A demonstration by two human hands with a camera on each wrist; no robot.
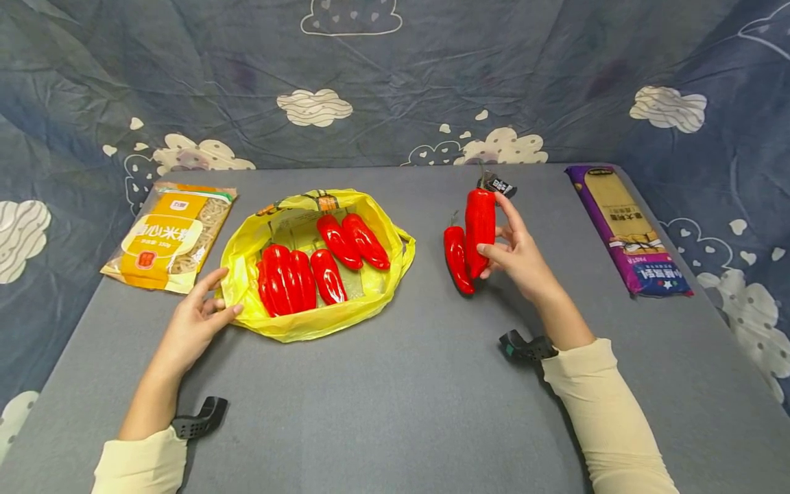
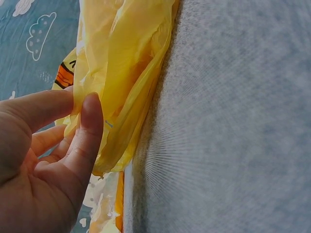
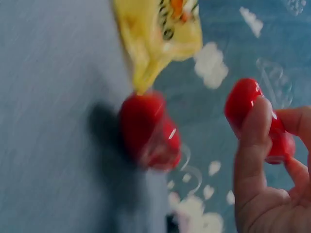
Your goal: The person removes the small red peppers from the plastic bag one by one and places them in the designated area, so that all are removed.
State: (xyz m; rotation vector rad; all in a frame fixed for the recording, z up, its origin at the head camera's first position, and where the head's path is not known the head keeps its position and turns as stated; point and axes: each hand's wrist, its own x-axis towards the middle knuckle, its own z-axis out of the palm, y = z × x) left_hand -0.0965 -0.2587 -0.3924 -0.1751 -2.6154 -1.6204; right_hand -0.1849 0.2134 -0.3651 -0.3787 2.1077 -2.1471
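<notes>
A yellow plastic bag (image 1: 333,329) lies spread with its mouth wide, several glossy red chili peppers (image 1: 328,276) inside it. At the bag's left rim, my left hand (image 1: 191,326) pinches the plastic; the left wrist view shows the thumb in front of the yellow film (image 2: 131,73). My right hand (image 1: 521,264) holds a red chili pepper (image 1: 480,223) between thumb and fingers, its stem string upward. Just left of it, a second red chili pepper (image 1: 455,257) rests on the table; the right wrist view shows this pepper (image 3: 146,128) blurred.
On the left of the grey table (image 1: 382,425) lies an orange and clear food packet (image 1: 163,240). A purple pasta packet (image 1: 629,233) lies at the right. Behind the held pepper is a small black tag (image 1: 501,185). A cloud-patterned cloth (image 1: 432,82) hangs along the back.
</notes>
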